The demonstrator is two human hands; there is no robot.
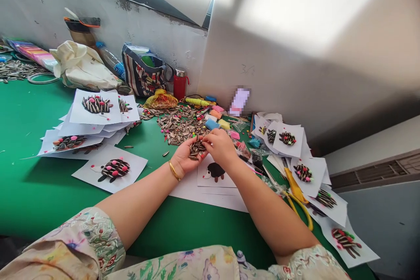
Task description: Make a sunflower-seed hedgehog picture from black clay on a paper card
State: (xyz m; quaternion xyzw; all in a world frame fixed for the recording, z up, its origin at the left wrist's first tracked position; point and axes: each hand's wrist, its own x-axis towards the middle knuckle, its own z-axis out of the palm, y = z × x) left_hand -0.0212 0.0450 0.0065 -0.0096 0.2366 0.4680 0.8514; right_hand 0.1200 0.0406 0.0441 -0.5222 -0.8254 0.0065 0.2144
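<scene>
My left hand (187, 157), with a gold bangle at the wrist, is turned palm up and cups a small heap of striped sunflower seeds (197, 148). Thumb and fingertips of my right hand (220, 145) pinch at seeds on the edge of that heap. Below both hands lies a white card (204, 179) with a dark hedgehog figure (215, 170), partly hidden by my right forearm; no seeds show on its visible part. Just beyond my fingers spreads a loose pile of sunflower seeds (182, 124) on the green table.
Stacked hedgehog cards (95, 118) stand at left, with a single card (111, 168) in front. More cards (288, 138) lie at right beside yellow-handled scissors (306, 214) and a yellow cutter (295, 186). Colored clay blocks (213, 124), a red flask (180, 85) and bags (144, 70) line the back.
</scene>
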